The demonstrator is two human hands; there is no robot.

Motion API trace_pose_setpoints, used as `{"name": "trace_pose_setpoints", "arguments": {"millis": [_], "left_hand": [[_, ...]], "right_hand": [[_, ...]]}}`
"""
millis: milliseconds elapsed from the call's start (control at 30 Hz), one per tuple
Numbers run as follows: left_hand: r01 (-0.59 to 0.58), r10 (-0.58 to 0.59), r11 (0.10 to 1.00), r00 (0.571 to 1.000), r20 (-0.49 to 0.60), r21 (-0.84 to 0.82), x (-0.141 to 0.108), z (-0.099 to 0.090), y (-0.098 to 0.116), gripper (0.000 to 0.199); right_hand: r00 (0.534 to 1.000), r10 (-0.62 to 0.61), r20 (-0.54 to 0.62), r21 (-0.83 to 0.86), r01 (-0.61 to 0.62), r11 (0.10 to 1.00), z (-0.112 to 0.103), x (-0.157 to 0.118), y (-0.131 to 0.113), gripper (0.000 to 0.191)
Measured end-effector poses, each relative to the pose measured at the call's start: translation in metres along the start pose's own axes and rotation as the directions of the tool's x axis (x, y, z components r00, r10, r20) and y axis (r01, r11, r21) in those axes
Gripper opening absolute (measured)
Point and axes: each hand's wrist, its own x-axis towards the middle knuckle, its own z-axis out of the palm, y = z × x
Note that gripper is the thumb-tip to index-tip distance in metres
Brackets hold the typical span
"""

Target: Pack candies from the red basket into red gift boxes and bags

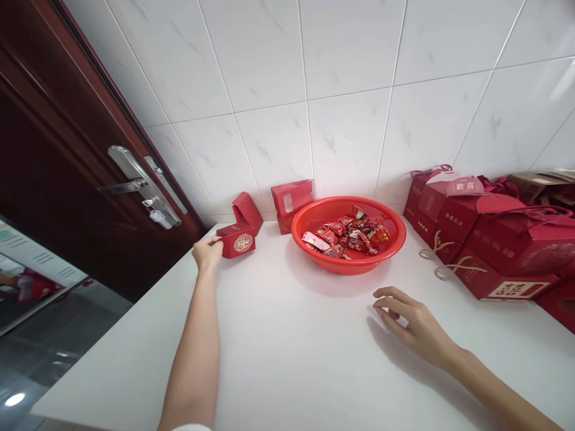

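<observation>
My left hand is closed on the left end of a small red box with a round gold emblem, at the back left of the white table. Right behind that box, another red box leans up with its flap raised. A red carton with a cut-out window stands by the wall. Wrapped sweets lie in the red plastic basket at the centre back. My right hand hovers over the table in front of the basket's right side, fingers apart and loosely curved, holding nothing.
Several red gift boxes with ribbons and twine handles are piled along the right side, against the tiled wall. A dark wooden door with a metal handle stands at the left, beyond the white table's edge.
</observation>
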Motion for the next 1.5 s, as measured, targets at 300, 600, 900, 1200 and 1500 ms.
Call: {"name": "trace_pose_setpoints", "arguments": {"millis": [300, 600, 900, 1200, 1500], "left_hand": [[-0.564, 0.710, 0.661, 0.684, 0.168, -0.495, -0.052, -0.051, 0.108, 0.015], [-0.712, 0.883, 0.265, -0.092, 0.461, -0.650, -0.167, -0.013, 0.159, 0.034], [-0.839, 0.957, 0.097, -0.069, 0.282, -0.535, -0.190, 0.013, 0.152, 0.031], [-0.782, 0.884, 0.250, -0.056, 0.463, -0.571, -0.189, -0.001, 0.155, 0.029], [-0.718, 0.679, 0.441, -0.125, 0.723, -0.538, -0.190, -0.011, 0.160, 0.028]], "right_hand": [[0.988, 0.112, -0.107, 0.164, -0.094, 0.982, -0.008, 0.004, -0.008, 0.030], [0.901, 0.394, -0.182, 0.434, -0.286, 0.854, -0.024, 0.007, -0.013, 0.037], [0.942, 0.068, -0.328, 0.211, 0.002, 0.978, -0.021, 0.003, -0.017, 0.025], [0.972, -0.037, -0.231, -0.069, 0.021, 0.997, -0.012, 0.001, -0.014, 0.025], [0.994, 0.004, -0.107, 0.163, 0.014, 0.987, -0.016, 0.000, -0.023, 0.023]]}}
